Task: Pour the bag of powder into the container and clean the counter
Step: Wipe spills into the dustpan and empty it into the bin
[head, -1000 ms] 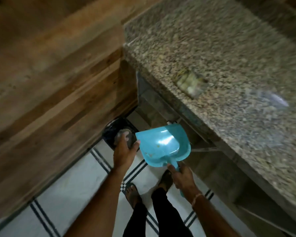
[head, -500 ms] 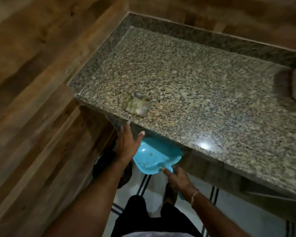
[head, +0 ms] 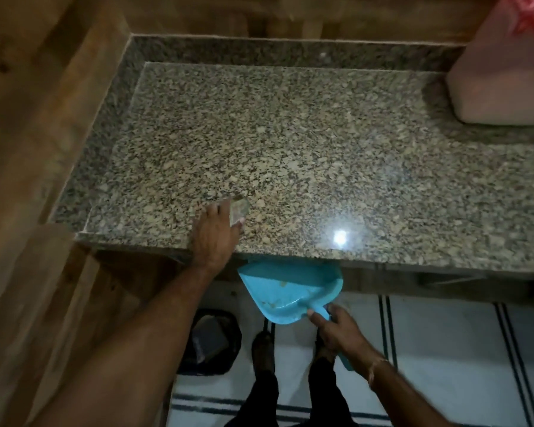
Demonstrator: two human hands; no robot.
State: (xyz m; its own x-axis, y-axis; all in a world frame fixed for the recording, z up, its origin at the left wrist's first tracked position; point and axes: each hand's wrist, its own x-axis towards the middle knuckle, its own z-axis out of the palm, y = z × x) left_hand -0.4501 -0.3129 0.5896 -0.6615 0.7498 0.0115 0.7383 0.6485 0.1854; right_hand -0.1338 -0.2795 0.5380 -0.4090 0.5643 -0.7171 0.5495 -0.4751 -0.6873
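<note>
Granite counter (head: 290,143) near a wood wall. Left hand (head: 213,238) lies flat on the front edge, fingers on a crumpled clear bag (head: 239,208). Right hand (head: 336,331) grips the dustpan (head: 290,291) handle, pan mouth tucked under the edge, just right of the bag. Container (head: 503,72) sits far back-right. Likely sweep: bag rightward into pan

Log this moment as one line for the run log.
left hand: on small clear wrapper, granite counter | right hand: holds blue plastic dustpan under counter edge

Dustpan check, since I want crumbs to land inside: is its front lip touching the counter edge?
Cannot tell. In the head view the dustpan's lip passes under the counter's overhang, hiding any contact.
</note>
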